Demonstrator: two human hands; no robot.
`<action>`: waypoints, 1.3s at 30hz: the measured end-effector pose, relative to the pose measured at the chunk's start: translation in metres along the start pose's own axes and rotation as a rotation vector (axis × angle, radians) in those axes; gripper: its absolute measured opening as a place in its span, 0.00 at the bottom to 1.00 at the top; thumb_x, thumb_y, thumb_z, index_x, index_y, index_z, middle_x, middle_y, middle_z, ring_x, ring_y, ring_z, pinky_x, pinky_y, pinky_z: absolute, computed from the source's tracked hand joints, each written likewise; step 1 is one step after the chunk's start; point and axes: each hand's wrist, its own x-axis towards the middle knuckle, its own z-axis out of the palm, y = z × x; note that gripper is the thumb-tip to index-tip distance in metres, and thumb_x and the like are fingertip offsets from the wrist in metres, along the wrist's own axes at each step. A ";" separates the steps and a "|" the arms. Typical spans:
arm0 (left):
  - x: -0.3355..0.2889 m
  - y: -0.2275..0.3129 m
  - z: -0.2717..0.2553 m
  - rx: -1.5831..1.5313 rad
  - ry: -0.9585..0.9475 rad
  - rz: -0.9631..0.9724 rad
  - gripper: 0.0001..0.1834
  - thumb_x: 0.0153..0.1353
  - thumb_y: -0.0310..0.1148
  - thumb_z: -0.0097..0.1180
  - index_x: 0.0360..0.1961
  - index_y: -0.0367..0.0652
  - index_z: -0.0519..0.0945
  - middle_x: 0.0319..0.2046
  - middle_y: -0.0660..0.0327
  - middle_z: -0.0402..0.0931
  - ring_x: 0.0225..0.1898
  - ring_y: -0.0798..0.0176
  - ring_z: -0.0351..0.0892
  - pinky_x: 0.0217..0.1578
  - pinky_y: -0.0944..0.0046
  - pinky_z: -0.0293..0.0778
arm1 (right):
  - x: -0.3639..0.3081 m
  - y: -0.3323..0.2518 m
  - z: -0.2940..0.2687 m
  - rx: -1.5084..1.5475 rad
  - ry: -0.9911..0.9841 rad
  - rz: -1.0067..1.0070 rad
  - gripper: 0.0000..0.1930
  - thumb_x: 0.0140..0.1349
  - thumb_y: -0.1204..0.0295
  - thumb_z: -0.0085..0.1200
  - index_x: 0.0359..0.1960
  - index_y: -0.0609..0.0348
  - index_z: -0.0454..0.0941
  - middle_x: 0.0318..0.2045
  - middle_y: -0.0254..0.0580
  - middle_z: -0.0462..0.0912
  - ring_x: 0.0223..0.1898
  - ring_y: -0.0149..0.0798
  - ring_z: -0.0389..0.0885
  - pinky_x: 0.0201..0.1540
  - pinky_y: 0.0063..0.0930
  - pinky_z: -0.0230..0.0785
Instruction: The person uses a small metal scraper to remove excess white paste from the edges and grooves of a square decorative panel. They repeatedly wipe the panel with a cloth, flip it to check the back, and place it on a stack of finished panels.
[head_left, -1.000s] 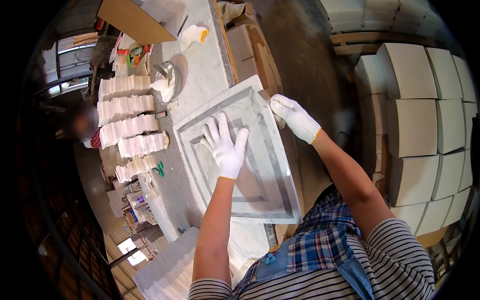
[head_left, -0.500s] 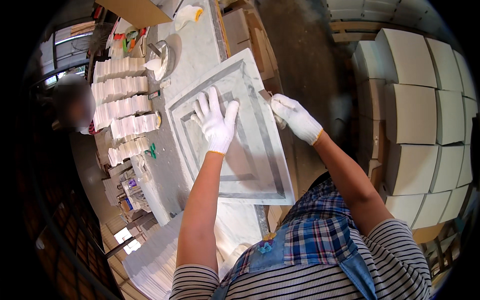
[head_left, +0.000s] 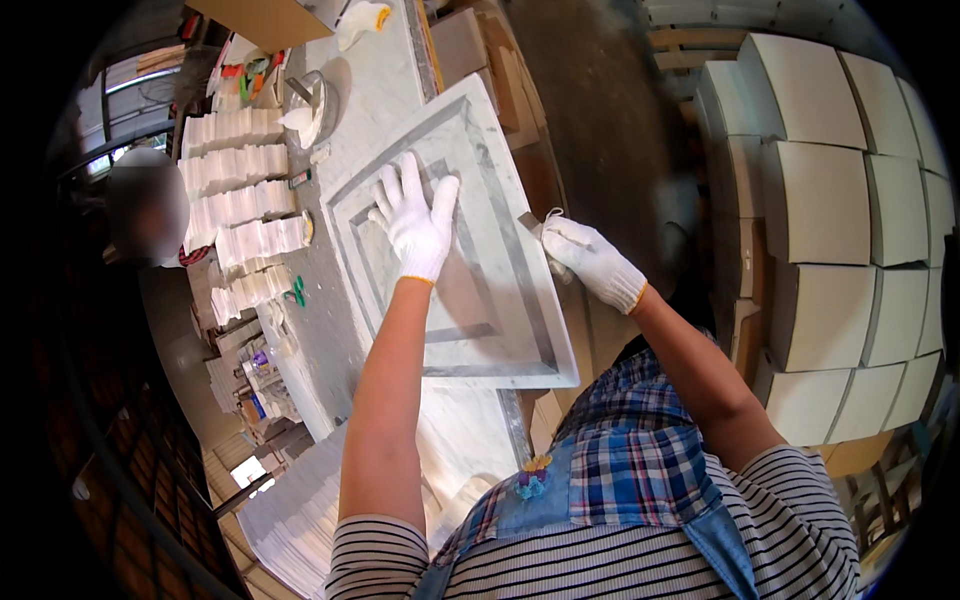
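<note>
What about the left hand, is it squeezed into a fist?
No, the gloved left hand is open, its fingers spread out over the grey-and-white panel.

Over there, the one wide fisheye camera rides on the wearer's head, facing steeply down from close above the hands (head_left: 416, 228), and it takes in the counter (head_left: 375, 92) to the left, stacked white boxes (head_left: 820, 200) to the right and, nearest, the wearer's checked bib (head_left: 640, 470).
</note>
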 end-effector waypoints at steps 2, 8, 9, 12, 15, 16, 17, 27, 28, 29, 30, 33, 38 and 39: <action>0.002 -0.003 0.004 -0.021 0.004 0.018 0.46 0.62 0.67 0.47 0.74 0.50 0.58 0.73 0.41 0.50 0.74 0.33 0.42 0.69 0.29 0.34 | -0.012 0.006 0.001 -0.017 -0.015 -0.004 0.14 0.74 0.58 0.48 0.37 0.55 0.76 0.25 0.25 0.69 0.27 0.22 0.64 0.32 0.20 0.61; 0.003 0.002 0.000 -0.044 -0.002 -0.011 0.47 0.61 0.68 0.47 0.74 0.51 0.58 0.74 0.42 0.48 0.75 0.34 0.42 0.70 0.31 0.33 | -0.034 0.003 0.010 0.042 -0.030 0.059 0.15 0.74 0.56 0.48 0.34 0.53 0.75 0.24 0.24 0.66 0.26 0.23 0.61 0.31 0.20 0.58; 0.004 0.001 0.002 -0.058 0.006 -0.005 0.47 0.61 0.68 0.46 0.74 0.51 0.58 0.74 0.42 0.48 0.75 0.34 0.41 0.70 0.31 0.32 | -0.038 0.005 0.008 0.032 -0.041 0.061 0.16 0.74 0.55 0.48 0.34 0.53 0.74 0.23 0.24 0.66 0.26 0.23 0.61 0.31 0.19 0.58; 0.003 -0.003 0.004 -0.060 0.008 -0.003 0.48 0.61 0.69 0.46 0.74 0.51 0.58 0.74 0.42 0.48 0.75 0.34 0.41 0.70 0.31 0.32 | -0.051 0.016 0.012 0.046 -0.058 0.052 0.16 0.74 0.55 0.48 0.35 0.53 0.75 0.24 0.24 0.68 0.27 0.23 0.63 0.33 0.19 0.60; 0.003 -0.002 0.004 -0.051 0.008 0.000 0.48 0.60 0.71 0.45 0.74 0.52 0.58 0.74 0.43 0.48 0.75 0.34 0.42 0.70 0.31 0.32 | -0.066 0.024 0.016 0.001 -0.054 0.053 0.15 0.75 0.56 0.47 0.37 0.53 0.74 0.25 0.26 0.68 0.28 0.24 0.63 0.33 0.20 0.61; 0.003 -0.001 0.004 -0.056 0.011 0.000 0.49 0.60 0.71 0.44 0.74 0.52 0.58 0.74 0.43 0.48 0.75 0.34 0.42 0.70 0.31 0.32 | -0.071 0.027 0.017 -0.020 -0.052 0.054 0.15 0.75 0.56 0.46 0.37 0.53 0.74 0.26 0.26 0.68 0.28 0.24 0.62 0.33 0.21 0.61; 0.003 -0.001 0.004 -0.062 0.015 0.000 0.49 0.60 0.71 0.44 0.74 0.52 0.58 0.74 0.43 0.48 0.75 0.34 0.42 0.70 0.31 0.32 | -0.076 0.030 0.019 -0.022 -0.041 0.062 0.16 0.75 0.55 0.46 0.37 0.53 0.74 0.25 0.26 0.69 0.28 0.24 0.63 0.33 0.20 0.61; 0.004 -0.003 0.006 -0.038 0.081 0.035 0.48 0.59 0.72 0.44 0.72 0.50 0.62 0.72 0.44 0.53 0.73 0.35 0.47 0.68 0.31 0.40 | -0.121 0.047 0.032 -0.014 -0.052 0.101 0.14 0.75 0.58 0.47 0.37 0.54 0.74 0.24 0.27 0.70 0.25 0.23 0.64 0.31 0.20 0.61; 0.005 -0.004 0.007 -0.029 0.081 0.035 0.48 0.59 0.72 0.43 0.72 0.51 0.62 0.72 0.44 0.53 0.73 0.35 0.47 0.68 0.31 0.40 | -0.125 0.052 0.032 -0.008 -0.055 0.092 0.14 0.75 0.58 0.47 0.36 0.54 0.73 0.24 0.27 0.70 0.25 0.23 0.64 0.31 0.20 0.61; 0.006 -0.005 0.008 -0.019 0.081 0.035 0.47 0.60 0.72 0.43 0.72 0.51 0.62 0.72 0.44 0.53 0.73 0.35 0.47 0.68 0.31 0.40 | -0.128 0.055 0.032 -0.003 -0.058 0.083 0.14 0.75 0.58 0.47 0.36 0.54 0.73 0.23 0.27 0.70 0.25 0.24 0.64 0.31 0.20 0.61; 0.005 -0.003 0.007 -0.011 0.078 0.037 0.47 0.60 0.72 0.43 0.72 0.51 0.62 0.72 0.44 0.53 0.73 0.35 0.47 0.68 0.31 0.39 | -0.131 0.057 0.033 -0.007 -0.057 0.068 0.14 0.75 0.58 0.47 0.35 0.54 0.73 0.23 0.27 0.71 0.25 0.24 0.65 0.31 0.20 0.61; 0.003 0.003 0.002 -0.042 0.058 0.044 0.46 0.62 0.70 0.42 0.72 0.51 0.61 0.73 0.45 0.52 0.73 0.36 0.46 0.69 0.31 0.37 | -0.144 0.058 0.036 0.161 -0.108 0.166 0.14 0.75 0.58 0.47 0.34 0.54 0.73 0.23 0.28 0.71 0.25 0.24 0.65 0.30 0.20 0.60; -0.019 -0.014 0.009 -0.125 0.044 0.147 0.42 0.65 0.65 0.43 0.73 0.50 0.61 0.73 0.45 0.52 0.74 0.35 0.45 0.71 0.34 0.36 | -0.148 0.047 0.031 0.042 0.010 0.146 0.15 0.75 0.58 0.48 0.34 0.55 0.75 0.23 0.26 0.71 0.26 0.23 0.66 0.31 0.20 0.61; -0.022 -0.016 0.007 -0.124 0.039 0.191 0.41 0.65 0.64 0.43 0.73 0.50 0.61 0.73 0.44 0.52 0.74 0.35 0.45 0.71 0.34 0.35 | -0.141 0.054 0.028 0.082 0.024 0.137 0.15 0.75 0.57 0.47 0.37 0.54 0.75 0.25 0.26 0.72 0.27 0.22 0.67 0.33 0.19 0.63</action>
